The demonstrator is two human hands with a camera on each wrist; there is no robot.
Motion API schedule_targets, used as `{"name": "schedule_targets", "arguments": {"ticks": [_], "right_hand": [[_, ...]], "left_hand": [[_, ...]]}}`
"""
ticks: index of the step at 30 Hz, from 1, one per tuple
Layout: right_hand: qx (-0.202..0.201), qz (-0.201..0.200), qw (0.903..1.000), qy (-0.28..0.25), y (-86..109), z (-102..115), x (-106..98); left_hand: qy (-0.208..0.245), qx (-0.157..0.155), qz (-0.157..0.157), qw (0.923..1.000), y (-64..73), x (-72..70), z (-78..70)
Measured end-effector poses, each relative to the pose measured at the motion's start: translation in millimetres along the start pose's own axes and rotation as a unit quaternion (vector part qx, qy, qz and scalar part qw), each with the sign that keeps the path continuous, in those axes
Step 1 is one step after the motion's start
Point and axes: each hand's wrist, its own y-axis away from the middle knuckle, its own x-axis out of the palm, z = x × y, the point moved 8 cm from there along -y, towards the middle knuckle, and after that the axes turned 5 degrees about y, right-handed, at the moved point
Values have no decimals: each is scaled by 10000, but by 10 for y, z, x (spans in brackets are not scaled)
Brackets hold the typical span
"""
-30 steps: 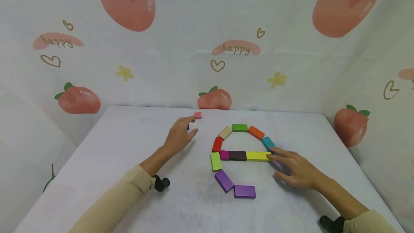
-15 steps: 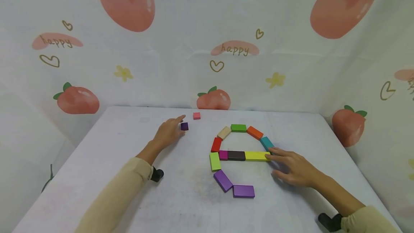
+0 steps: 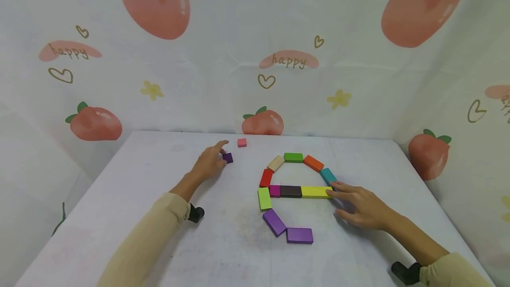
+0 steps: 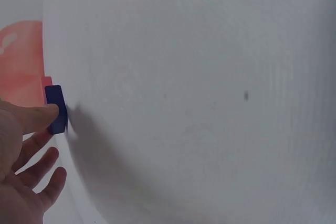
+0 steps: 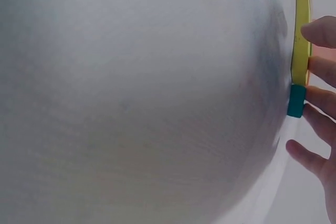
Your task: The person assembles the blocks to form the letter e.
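My left hand (image 3: 208, 162) is at the far side of the table, pinching a small dark purple block (image 3: 228, 157) between thumb and fingers. In the left wrist view the thumb lies across that block (image 4: 56, 109), which looks dark blue there, while the other fingers spread loosely. My right hand (image 3: 360, 207) lies with relaxed fingers at the right end of a row, fingertips on the yellow block (image 3: 314, 192) and by the teal block (image 3: 328, 176). The right wrist view has its fingertips beside the yellow block (image 5: 301, 40) and teal block (image 5: 296, 100).
A small pink block (image 3: 241, 142) sits near the back edge. Coloured blocks form a curve: green (image 3: 293, 157), orange (image 3: 313, 163), beige (image 3: 276, 163), red (image 3: 266, 178), lime (image 3: 264, 199) and purple (image 3: 299, 235). Magenta (image 3: 275, 191) and black (image 3: 291, 191) blocks continue the yellow row.
My left hand has drawn left, away from the pink block, to the dark purple block, which has turned slightly. My right hand stays in place at the yellow and teal blocks.
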Motion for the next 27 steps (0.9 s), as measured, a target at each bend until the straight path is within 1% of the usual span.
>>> {"name": "schedule_targets", "arguments": {"ticks": [4,9,12,15,19,24,27], "right_hand": [[43,102,9999,0,-20,-10,11],[72,170,9998,25,-22,-13,21],[77,152,9998,35,-17,-16,26],[56,113,9999,21,-14,-14,26],[25,84,10000,14,-9,-8,25],[28,84,10000,14,-12,-1,17],[31,73,10000,-10,-16,-3,13]], "left_hand": [[181,-110,105,9997,4,35,-76],[123,-13,227,9997,6,88,-265],[107,127,263,9995,3,130,-386],[160,339,252,9990,2,176,-509],[348,630,281,9970,26,257,-682],[648,961,490,9920,106,399,-937],[688,1155,660,9887,173,504,-1109]]}}
